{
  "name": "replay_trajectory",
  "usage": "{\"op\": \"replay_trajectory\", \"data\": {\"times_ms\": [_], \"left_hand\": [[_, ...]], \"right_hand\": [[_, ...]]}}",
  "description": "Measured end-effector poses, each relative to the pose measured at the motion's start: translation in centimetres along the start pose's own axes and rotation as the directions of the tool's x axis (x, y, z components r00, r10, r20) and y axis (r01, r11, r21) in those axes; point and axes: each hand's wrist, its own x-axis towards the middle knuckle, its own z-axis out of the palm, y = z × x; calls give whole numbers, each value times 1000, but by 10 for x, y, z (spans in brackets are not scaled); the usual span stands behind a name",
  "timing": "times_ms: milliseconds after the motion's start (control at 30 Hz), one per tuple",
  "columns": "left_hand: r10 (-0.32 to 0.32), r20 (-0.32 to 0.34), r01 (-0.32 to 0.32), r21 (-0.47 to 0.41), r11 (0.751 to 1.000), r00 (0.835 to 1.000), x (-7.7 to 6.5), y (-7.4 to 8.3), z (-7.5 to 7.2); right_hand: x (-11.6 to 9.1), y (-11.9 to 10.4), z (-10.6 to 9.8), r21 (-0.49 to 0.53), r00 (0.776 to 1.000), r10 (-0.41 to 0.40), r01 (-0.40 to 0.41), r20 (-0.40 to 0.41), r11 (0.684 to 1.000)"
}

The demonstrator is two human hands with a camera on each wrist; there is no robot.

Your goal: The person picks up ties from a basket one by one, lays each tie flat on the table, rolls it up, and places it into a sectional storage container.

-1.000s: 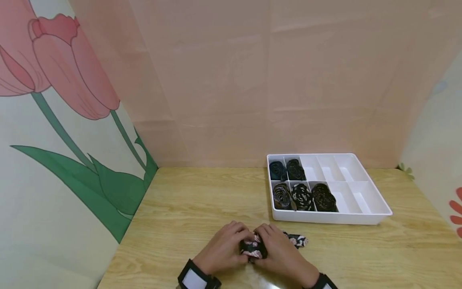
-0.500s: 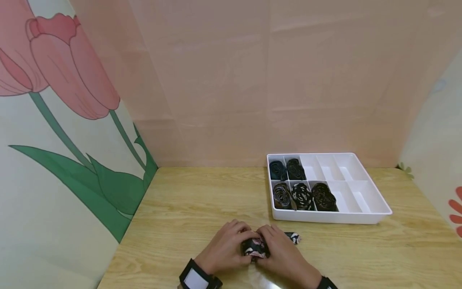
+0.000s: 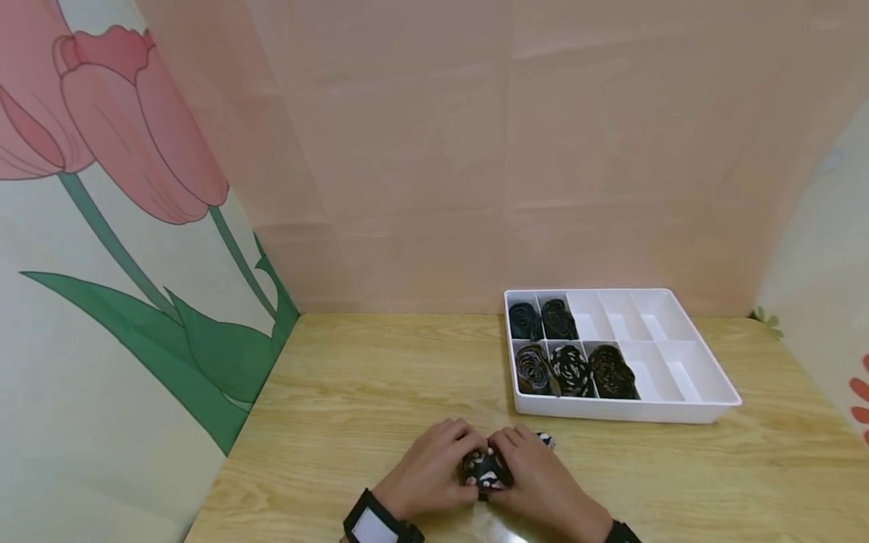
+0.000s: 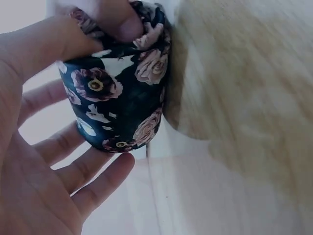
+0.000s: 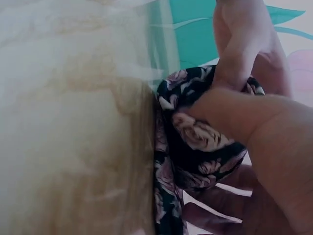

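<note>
A black necktie [image 3: 487, 473] with pink and white flowers lies on the table between both hands, wound into a thick roll. In the head view my left hand [image 3: 434, 469] grips the roll from the left and my right hand [image 3: 543, 480] from the right. The left wrist view shows the roll's patterned side [image 4: 117, 103], with the left thumb at its upper edge and the fingers spread around behind it. In the right wrist view, a flat unrolled tail [image 5: 167, 200] runs along the table under the right hand. Only its tip [image 3: 546, 439] shows past that hand in the head view.
Behind and to the right stands a white divided tray [image 3: 627, 409]. Several dark rolled neckties [image 3: 532, 368] fill its left compartments; the right ones hold nothing. A wooden table [image 3: 353, 377] lies below, with a pinkish wall panel [image 3: 407, 151] at its back edge.
The necktie's loose tail beyond the right hand has become shorter, drawn in toward the roll. Both hands, still around the roll, have shifted slightly to the right. The tray's contents look unchanged.
</note>
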Motion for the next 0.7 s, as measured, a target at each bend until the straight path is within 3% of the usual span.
{"op": "replay_trajectory", "data": {"times_ms": [167, 467, 700], "left_hand": [[-9, -23, 9, -7, 1000, 1000, 0, 1, -1], [9, -71, -10, -4, 1000, 997, 0, 2, 1], [3, -46, -2, 25, 1000, 999, 0, 3, 5]], "right_hand": [[-1, 2, 1, -56, 999, -34, 32, -37, 998], [-1, 4, -2, 24, 1000, 6, -5, -25, 1000], [-1, 3, -5, 43, 998, 60, -61, 37, 997]]}}
